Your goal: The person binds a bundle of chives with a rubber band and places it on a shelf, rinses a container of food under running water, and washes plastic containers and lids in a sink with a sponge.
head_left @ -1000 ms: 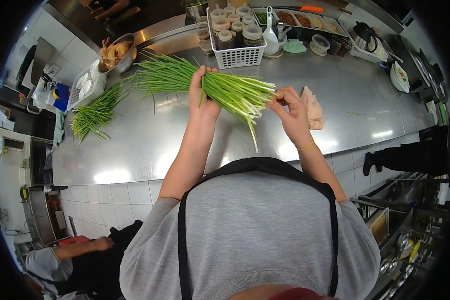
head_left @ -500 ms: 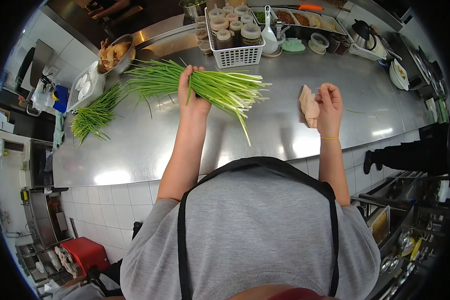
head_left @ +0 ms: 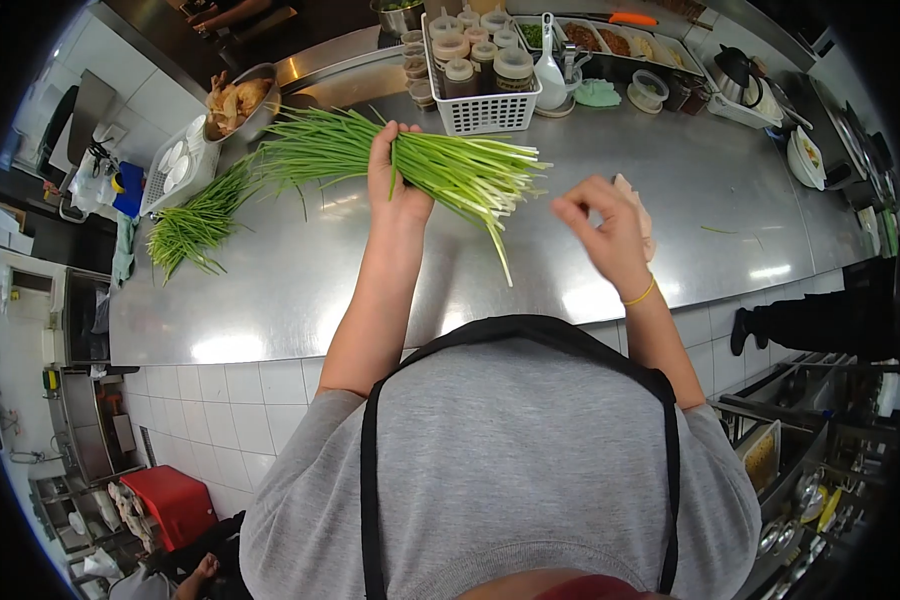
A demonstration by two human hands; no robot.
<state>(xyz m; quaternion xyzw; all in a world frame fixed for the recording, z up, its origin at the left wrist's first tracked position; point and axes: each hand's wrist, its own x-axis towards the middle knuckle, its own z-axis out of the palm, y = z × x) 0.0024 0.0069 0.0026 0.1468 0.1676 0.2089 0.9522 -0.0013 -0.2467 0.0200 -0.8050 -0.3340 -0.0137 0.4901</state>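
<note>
My left hand (head_left: 398,178) is wrapped round a large bunch of green onions (head_left: 470,168), its white ends pointing right and its green tops left. To the right of the white ends, apart from them, my right hand (head_left: 610,228) is raised with thumb and fingertips pinched together; whether anything is between them is too small to tell. Partly behind that hand a pinkish-beige cloth-like piece (head_left: 642,215) lies on the steel counter (head_left: 530,270). A second pile of thin green stalks (head_left: 195,232) rests on the counter at the left.
A white basket of squeeze bottles (head_left: 485,115) stands at the back, beside a white ladle (head_left: 548,70). Back left are a metal bowl of poultry (head_left: 240,105) and a white basket (head_left: 182,170). Other people are partly visible at the lower left, right edge and top left.
My right hand first went right to the beige piece, then came back left towards the white ends. My left hand keeps its hold on the bunch. The co-worker at lower left has moved.
</note>
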